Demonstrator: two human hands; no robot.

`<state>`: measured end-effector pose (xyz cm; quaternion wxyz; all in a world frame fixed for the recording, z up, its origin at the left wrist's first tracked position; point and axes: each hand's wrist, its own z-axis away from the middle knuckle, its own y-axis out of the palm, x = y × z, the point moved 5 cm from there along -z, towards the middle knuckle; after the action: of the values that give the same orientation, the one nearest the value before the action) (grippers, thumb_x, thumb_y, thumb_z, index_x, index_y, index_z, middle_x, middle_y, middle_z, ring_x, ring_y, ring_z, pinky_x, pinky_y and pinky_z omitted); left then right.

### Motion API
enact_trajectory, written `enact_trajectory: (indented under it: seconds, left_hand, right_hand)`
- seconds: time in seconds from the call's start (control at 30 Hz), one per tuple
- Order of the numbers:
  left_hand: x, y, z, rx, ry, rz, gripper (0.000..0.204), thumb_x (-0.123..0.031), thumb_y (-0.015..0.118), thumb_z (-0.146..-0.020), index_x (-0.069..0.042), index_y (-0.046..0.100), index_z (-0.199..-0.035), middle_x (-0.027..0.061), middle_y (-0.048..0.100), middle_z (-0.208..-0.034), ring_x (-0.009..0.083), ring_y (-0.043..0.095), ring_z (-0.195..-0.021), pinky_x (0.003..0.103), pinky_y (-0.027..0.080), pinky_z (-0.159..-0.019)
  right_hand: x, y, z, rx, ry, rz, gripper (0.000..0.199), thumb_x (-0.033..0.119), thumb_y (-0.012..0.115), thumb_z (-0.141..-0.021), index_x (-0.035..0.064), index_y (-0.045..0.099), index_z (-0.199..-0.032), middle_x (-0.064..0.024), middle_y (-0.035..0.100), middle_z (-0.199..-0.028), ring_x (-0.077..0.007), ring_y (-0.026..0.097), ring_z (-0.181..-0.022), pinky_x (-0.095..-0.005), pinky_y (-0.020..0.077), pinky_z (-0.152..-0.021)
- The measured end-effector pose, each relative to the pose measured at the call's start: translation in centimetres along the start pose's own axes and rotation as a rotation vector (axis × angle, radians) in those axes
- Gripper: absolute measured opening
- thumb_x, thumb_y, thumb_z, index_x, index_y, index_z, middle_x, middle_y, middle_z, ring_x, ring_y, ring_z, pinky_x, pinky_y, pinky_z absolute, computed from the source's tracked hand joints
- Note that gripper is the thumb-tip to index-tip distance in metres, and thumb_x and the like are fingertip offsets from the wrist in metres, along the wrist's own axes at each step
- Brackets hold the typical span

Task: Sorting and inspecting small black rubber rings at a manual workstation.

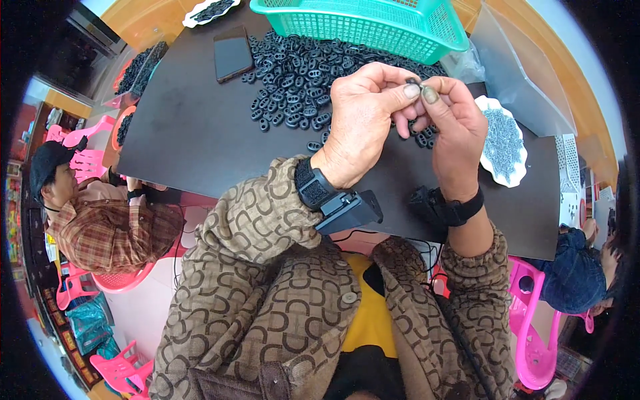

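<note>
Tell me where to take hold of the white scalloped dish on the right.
Grip the white scalloped dish by its near rim, probably best from the person's side: that end points toward them, while the clear panel stands just beyond its far right. Keep it level, since loose silvery pieces fill it.

Black pieces (288, 102), brown-patterned sleeve (257, 210), seemingly silvery bits (503, 143).

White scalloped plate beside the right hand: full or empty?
Full: small silvery pieces cover most of the white plate, leaving mainly its rim bare. Their depth cannot be told.
</note>
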<state>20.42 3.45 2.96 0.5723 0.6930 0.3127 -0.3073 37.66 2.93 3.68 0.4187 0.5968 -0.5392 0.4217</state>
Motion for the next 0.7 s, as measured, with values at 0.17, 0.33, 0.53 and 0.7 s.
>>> enact_trajectory:
  seconds: [0.17, 0.33, 0.53, 0.7]
  left_hand:
    - [-0.9, 0.3, 0.2, 0.029, -0.008, -0.076, 0.011, -0.002, 0.081, -0.116, 0.009, 0.082, -0.119, 0.0109, 0.084, -0.098, 0.0117, 0.076, -0.076, 0.027, 0.060, -0.057]
    - [-0.8, 0.1, 0.6, 0.044, 0.027, -0.171, 0.014, -0.009, 0.081, -0.119, 0.005, 0.083, -0.122, 0.0070, 0.082, -0.097, 0.0112, 0.076, -0.078, 0.026, 0.059, -0.058]
    - [-1.3, 0.4, 1.1, 0.081, 0.052, -0.239, 0.018, -0.016, 0.080, -0.122, 0.001, 0.083, -0.124, 0.0032, 0.081, -0.097, 0.0099, 0.076, -0.081, 0.025, 0.059, -0.061]
    - [-1.5, 0.7, 1.4, 0.095, 0.076, -0.326, 0.018, -0.018, 0.079, -0.123, 0.000, 0.082, -0.121, 0.0011, 0.078, -0.094, 0.0075, 0.073, -0.078, 0.024, 0.058, -0.060]
  right_hand:
    - [1.5, -0.4, -0.2, -0.008, -0.085, 0.074, 0.013, 0.012, 0.077, -0.122, 0.0004, 0.080, -0.127, 0.0002, 0.080, -0.105, -0.0052, 0.071, -0.089, -0.0225, 0.0566, -0.077]
    - [2.0, -0.7, 0.0, -0.003, -0.155, 0.226, 0.012, 0.011, 0.077, -0.121, 0.0005, 0.081, -0.125, 0.0016, 0.079, -0.105, -0.0048, 0.067, -0.087, -0.0234, 0.0558, -0.076]
    - [2.7, -1.2, 0.2, 0.017, -0.171, 0.308, 0.014, 0.012, 0.078, -0.122, -0.0001, 0.081, -0.127, 0.0006, 0.080, -0.108, -0.0065, 0.069, -0.091, -0.0239, 0.0561, -0.077]
    - [2.8, -1.7, 0.4, 0.026, -0.168, 0.324, 0.015, 0.014, 0.077, -0.123, -0.0001, 0.080, -0.129, -0.0010, 0.080, -0.111, -0.0083, 0.072, -0.094, -0.0241, 0.0561, -0.081]
